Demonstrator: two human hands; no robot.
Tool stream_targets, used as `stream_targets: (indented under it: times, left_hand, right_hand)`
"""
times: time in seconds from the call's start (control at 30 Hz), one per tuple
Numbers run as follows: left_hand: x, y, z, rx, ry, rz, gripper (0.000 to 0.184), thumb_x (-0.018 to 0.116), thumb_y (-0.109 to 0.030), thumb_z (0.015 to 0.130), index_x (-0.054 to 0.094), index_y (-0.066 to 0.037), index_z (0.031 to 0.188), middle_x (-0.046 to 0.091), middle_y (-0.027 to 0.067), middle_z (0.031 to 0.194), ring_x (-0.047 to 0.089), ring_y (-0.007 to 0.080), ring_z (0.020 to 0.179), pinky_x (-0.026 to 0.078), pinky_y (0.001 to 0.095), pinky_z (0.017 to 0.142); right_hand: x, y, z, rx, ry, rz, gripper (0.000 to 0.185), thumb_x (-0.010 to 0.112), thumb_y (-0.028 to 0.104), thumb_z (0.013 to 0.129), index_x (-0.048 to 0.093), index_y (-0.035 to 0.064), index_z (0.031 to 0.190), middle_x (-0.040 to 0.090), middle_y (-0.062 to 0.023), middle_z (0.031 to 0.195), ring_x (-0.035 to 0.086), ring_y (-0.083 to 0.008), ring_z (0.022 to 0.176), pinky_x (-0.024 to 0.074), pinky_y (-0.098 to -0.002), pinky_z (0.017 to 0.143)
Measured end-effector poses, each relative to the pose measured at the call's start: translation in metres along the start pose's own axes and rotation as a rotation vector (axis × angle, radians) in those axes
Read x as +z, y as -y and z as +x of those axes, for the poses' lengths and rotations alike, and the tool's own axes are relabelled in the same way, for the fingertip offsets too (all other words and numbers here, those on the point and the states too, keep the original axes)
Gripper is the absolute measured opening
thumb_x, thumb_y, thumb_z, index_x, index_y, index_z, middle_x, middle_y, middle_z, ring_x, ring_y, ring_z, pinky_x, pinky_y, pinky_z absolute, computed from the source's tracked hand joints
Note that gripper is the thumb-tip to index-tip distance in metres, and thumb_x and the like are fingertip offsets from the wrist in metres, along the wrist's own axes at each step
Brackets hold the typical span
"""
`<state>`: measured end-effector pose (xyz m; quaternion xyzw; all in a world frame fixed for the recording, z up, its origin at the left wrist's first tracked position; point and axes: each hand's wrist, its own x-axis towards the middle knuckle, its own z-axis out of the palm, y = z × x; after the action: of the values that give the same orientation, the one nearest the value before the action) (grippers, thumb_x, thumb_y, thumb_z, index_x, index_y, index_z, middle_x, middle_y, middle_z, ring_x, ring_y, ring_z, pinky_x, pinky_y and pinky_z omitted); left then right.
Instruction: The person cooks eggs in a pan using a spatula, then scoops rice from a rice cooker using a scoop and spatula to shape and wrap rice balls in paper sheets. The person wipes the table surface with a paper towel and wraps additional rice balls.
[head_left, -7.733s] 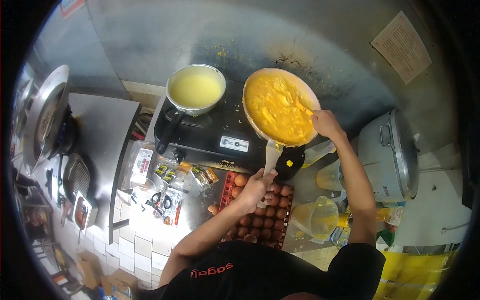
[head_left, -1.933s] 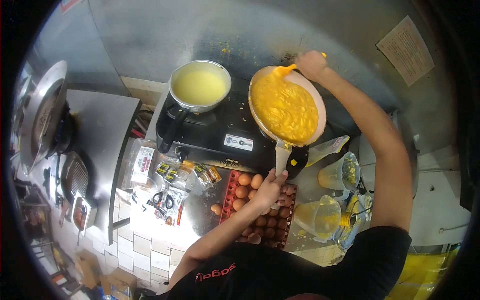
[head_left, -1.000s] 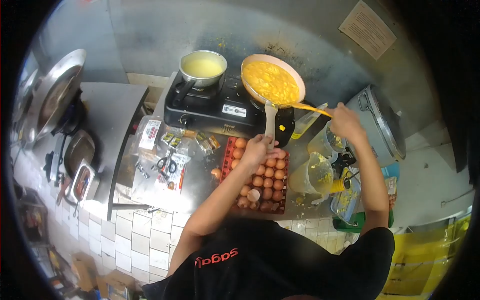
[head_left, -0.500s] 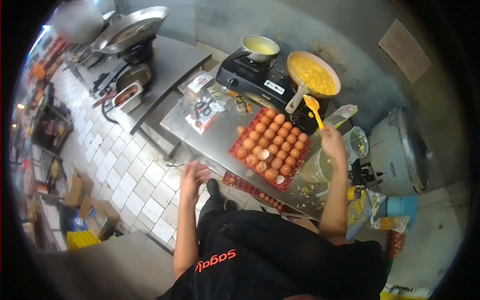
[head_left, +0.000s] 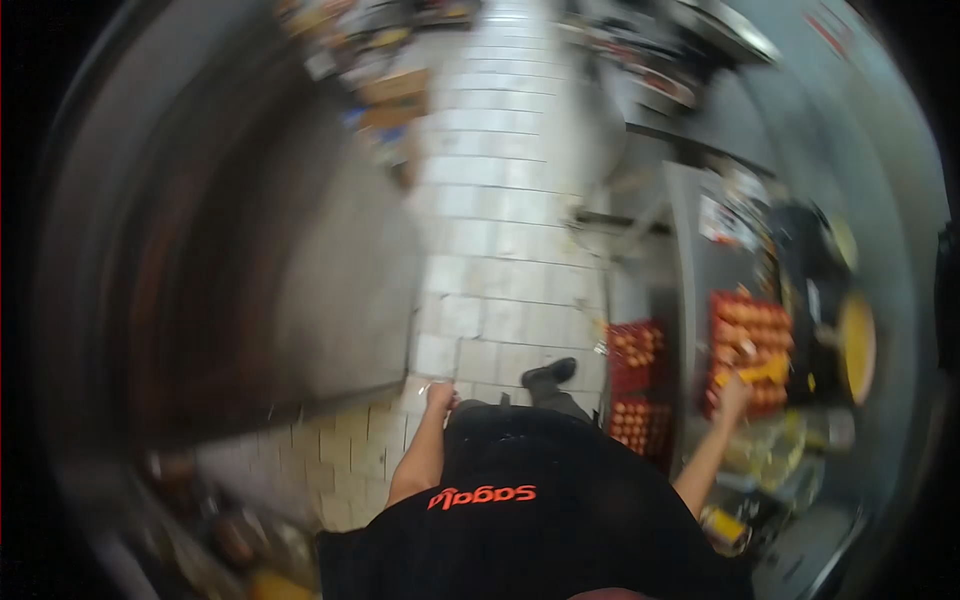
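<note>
One yellow spatula (head_left: 768, 370), black shirt (head_left: 560, 545) lettered "Saga…"

In a motion-blurred head view, the person's right grip (head_left: 735, 396) is closed around a yellow spatula (head_left: 765, 371), held above a red egg tray (head_left: 717, 320) on a metal surface (head_left: 691, 225), while the left grip (head_left: 442, 397) is lowered beside the body over a tiled floor (head_left: 490, 245), too blurred to show its contents. Beyond the eggs (head_left: 745, 338), a frying pan (head_left: 870, 335) with yellow contents sits by a black stove (head_left: 797, 240), and more brown eggs (head_left: 632, 350) in red trays stand lower, beside the surface's near edge.
</note>
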<state>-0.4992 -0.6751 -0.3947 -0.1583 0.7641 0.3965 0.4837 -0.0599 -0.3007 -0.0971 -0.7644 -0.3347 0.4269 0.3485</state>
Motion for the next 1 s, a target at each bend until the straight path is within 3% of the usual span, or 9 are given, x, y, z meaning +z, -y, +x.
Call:
stream_targets:
  times: [0.07,0.1,0.17,0.33,0.47,0.53,0.67,0.7,1.0]
  left_hand:
    - [-0.057,0.050,-0.031,-0.062,-0.104,-0.017,0.032,0.059,-0.025,0.087,0.060,0.007,0.084,0.063,0.0161,0.072,0.061,0.0219,0.052,0.049,0.0328,0.042]
    - [-0.079,0.073,-0.046,-0.094,-0.146,-0.025,0.032,0.059,-0.024,0.085,0.061,0.008,0.085,0.063,0.0169,0.071,0.061,0.0225,0.051,0.048,0.0331,0.042]
    - [-0.124,0.131,-0.063,-0.067,-0.262,-0.225,0.034,0.060,-0.027,0.084,0.063,0.007,0.083,0.063,0.0153,0.067,0.062,0.0235,0.052,0.050,0.0336,0.044]
    - [-0.266,0.276,-0.120,-0.039,-0.165,-0.053,0.038,0.060,-0.032,0.087,0.064,0.006,0.090,0.067,0.0142,0.080,0.068,0.0248,0.064,0.058,0.0351,0.054]
    - [-0.357,0.370,-0.178,-0.137,-0.515,-0.684,0.040,0.062,-0.035,0.089,0.066,0.004,0.086,0.067,0.0139,0.074,0.065,0.0220,0.058,0.057,0.0352,0.055]
    - [-0.412,0.393,-0.177,-0.144,-0.520,-0.693,0.039,0.061,-0.035,0.091,0.065,0.003,0.085,0.066,0.0131,0.074,0.065,0.0223,0.059,0.057,0.0349,0.056]
    - [-0.530,0.446,-0.135,-0.041,-0.595,-0.870,0.037,0.061,-0.035,0.092,0.063,0.002,0.089,0.065,0.0104,0.076,0.064,0.0223,0.060,0.054,0.0364,0.054]
    - [-0.559,0.444,-0.137,0.001,-0.661,-0.964,0.037,0.061,-0.035,0.092,0.062,0.002,0.092,0.065,0.0108,0.078,0.064,0.0218,0.060,0.054,0.0366,0.054]
    - [-0.769,0.606,-0.138,-0.247,-0.820,-1.380,0.041,0.064,-0.031,0.089,0.054,0.005,0.105,0.063,0.0150,0.084,0.062,0.0230,0.060,0.053,0.0340,0.052]
  right_hand:
    - [0.007,-0.027,0.008,-0.196,-0.095,-0.237,0.039,0.056,0.036,0.095,0.056,0.0054,0.120,0.069,-0.0126,0.096,0.069,-0.0265,0.083,0.0566,-0.0408,0.063]
    - [0.013,-0.065,0.044,-0.719,-0.543,-0.774,0.045,0.056,0.035,0.095,0.058,0.0014,0.125,0.069,-0.0197,0.108,0.067,-0.0359,0.090,0.0542,-0.0438,0.079]
    - [0.055,-0.063,-0.023,-0.970,-0.390,-0.553,0.042,0.058,0.037,0.093,0.069,-0.0011,0.109,0.070,-0.0214,0.101,0.067,-0.0370,0.086,0.0514,-0.0425,0.080]
    - [0.218,-0.150,-0.219,-0.620,0.514,-0.421,0.043,0.062,0.038,0.089,0.071,-0.0034,0.081,0.059,-0.0093,0.055,0.063,-0.0260,0.061,0.0496,-0.0428,0.062]
    - [0.321,-0.274,-0.310,-1.092,0.895,-1.007,0.030,0.065,0.015,0.082,0.070,-0.0048,0.104,0.067,-0.0113,0.073,0.060,-0.0202,0.062,0.0482,-0.0318,0.054]
    - [0.377,-0.381,-0.294,-1.200,0.980,-0.778,0.039,0.061,0.023,0.081,0.065,-0.0034,0.110,0.068,-0.0172,0.085,0.061,-0.0301,0.067,0.0521,-0.0410,0.069]
    - [0.369,-0.397,-0.460,-0.231,1.437,-1.211,0.033,0.059,0.021,0.087,0.064,0.0063,0.115,0.070,-0.0095,0.096,0.064,-0.0302,0.083,0.0520,-0.0486,0.071]
    - [0.382,-0.413,-0.470,-0.565,1.817,-1.258,0.030,0.058,0.025,0.088,0.065,0.0067,0.110,0.069,-0.0083,0.094,0.063,-0.0278,0.078,0.0520,-0.0460,0.067]
    - [0.557,-0.553,-0.883,-0.869,1.843,-1.984,0.035,0.059,0.019,0.091,0.057,0.0019,0.122,0.062,-0.0145,0.113,0.062,-0.0286,0.091,0.0522,-0.0428,0.077]
